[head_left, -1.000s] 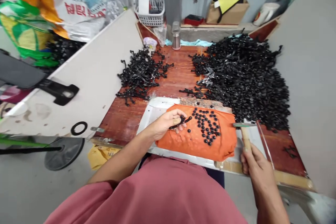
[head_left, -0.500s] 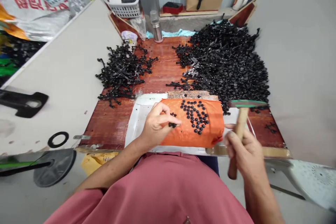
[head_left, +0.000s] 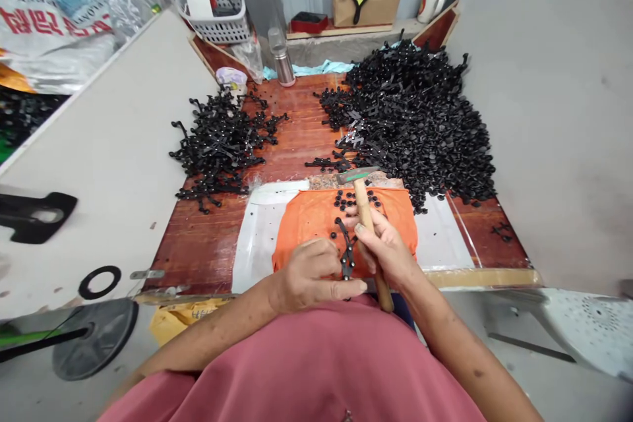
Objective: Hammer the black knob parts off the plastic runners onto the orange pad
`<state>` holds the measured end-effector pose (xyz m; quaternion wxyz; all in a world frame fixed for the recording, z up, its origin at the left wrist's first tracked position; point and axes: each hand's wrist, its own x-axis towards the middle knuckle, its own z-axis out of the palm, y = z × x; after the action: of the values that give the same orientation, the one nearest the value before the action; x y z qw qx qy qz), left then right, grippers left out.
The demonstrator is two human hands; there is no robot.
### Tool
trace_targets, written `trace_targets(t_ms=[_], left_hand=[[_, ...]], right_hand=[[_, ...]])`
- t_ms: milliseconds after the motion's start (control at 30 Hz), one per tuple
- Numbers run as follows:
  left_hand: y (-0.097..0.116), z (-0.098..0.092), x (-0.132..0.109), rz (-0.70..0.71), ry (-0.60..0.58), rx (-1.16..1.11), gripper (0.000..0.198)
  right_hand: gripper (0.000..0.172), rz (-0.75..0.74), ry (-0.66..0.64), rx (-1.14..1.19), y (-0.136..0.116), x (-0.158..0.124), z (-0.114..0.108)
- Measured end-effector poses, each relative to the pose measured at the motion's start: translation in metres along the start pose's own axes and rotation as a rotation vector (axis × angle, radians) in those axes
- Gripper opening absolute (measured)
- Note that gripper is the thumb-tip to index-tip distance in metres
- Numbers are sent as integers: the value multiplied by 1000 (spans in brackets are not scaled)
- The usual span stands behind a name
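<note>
Bright, soft light all around
White shine dots the big black pile [head_left: 420, 132] and the brown counter [head_left: 299, 138] gleams a little. Things near the picture's edges look stretched.

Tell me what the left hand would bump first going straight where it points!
Probably the hammer handle: the left hand points right, towards the handle's lower part, though depth is unclear.

Two hands [head_left: 316, 270] shown, one hammer [head_left: 362, 201] seen, two large heaps of black parts [head_left: 420, 125] on the table, one orange cloth [head_left: 293, 227], one steel bottle [head_left: 285, 70], one basket [head_left: 225, 30], one mug [head_left: 433, 0], one black ring [head_left: 84, 283], round black caps [head_left: 339, 203] partly covered and uncountable.
</note>
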<state>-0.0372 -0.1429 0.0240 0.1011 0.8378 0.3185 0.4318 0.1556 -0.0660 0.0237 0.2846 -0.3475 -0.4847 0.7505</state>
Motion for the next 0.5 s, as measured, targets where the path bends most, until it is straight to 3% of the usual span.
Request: trace_targets(t_ms=[100,200,267,400,500], left_hand=[[0,-3,1,46,-2,25,24],[2,-12,0,5,-96,29,28],[5,-21,1,-175,-110,-18,36],[15,-26,13,-786,-62,-163,39],[18,-15,24,-903,-105,-166,24]], right_hand=[[43,75,-75,52,-5,0,-5],[47,62,-5,24,-12,-7,-9],[46,9,123,-60,-15,-11,-10],[30,-199,347,-372,-10,-12,0],[18,-313,353,-514,0,-10,14]])
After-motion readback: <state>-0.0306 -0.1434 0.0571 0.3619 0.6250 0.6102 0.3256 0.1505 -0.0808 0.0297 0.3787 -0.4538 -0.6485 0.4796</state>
